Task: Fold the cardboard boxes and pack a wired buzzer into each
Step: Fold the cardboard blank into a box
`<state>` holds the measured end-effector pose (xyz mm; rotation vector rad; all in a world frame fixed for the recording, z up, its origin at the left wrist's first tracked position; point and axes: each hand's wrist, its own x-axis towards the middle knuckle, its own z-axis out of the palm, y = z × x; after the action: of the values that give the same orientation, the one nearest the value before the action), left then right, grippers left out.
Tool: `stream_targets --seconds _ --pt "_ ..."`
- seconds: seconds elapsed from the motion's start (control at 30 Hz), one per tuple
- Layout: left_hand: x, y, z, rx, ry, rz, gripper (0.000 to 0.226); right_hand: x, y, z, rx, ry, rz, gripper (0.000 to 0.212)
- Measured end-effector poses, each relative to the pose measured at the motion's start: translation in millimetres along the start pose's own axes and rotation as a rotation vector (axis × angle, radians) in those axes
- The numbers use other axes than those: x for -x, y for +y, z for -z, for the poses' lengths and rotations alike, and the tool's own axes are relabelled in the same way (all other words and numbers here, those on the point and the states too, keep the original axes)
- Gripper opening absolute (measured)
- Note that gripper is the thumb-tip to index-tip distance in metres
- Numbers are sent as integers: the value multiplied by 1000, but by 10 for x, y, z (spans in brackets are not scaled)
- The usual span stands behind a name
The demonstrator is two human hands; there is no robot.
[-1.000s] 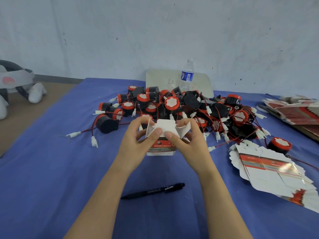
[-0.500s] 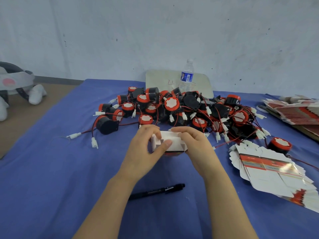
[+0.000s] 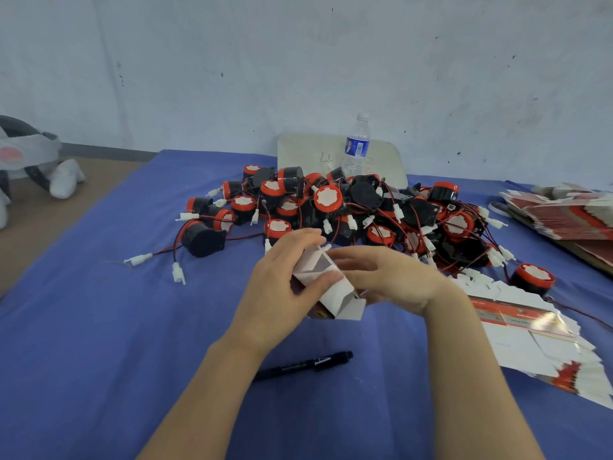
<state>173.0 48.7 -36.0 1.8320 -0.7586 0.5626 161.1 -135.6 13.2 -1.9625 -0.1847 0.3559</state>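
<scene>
The left hand (image 3: 282, 287) is clamped on the small white cardboard box with red print (image 3: 338, 298), thumb across its near face. The box is held above the blue cloth tabletop (image 3: 99, 327), just in front of the pile of black-and-red wired buzzers (image 3: 328, 199). Its long axis slants from far-left down to near-right, with the unclosed flaps pointing near-right. The right hand (image 3: 394, 280) is spread, fingers nearly straight, touching the box. Recommended procedure: the left hand keeps the body square while the right tucks the side flaps first.
</scene>
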Motion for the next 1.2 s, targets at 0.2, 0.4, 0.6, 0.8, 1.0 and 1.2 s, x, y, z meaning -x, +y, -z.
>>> stream_targets --seconds 0.2,0.4,0.6,0.8,1.0,1.2 --pt "23 -43 -87 -38 -68 70 32 -189 345 -306 -206 56 -2 34" --pt "58 -164 -166 -24 -68 144 40 -303 369 -439 24 173 109 16" --pt "54 -230 -143 -276 88 237 74 -363 360 -585 8 356 158 32" --pt "56 -304 -110 -191 -120 399 121 -323 347 -497 -128 541 224 19" --pt "88 -283 -157 51 -128 426 102 -336 355 -498 -86 552 165 53" --pt "13 -193 -32 347 97 431 91 -257 320 -477 -3 332 244 51"
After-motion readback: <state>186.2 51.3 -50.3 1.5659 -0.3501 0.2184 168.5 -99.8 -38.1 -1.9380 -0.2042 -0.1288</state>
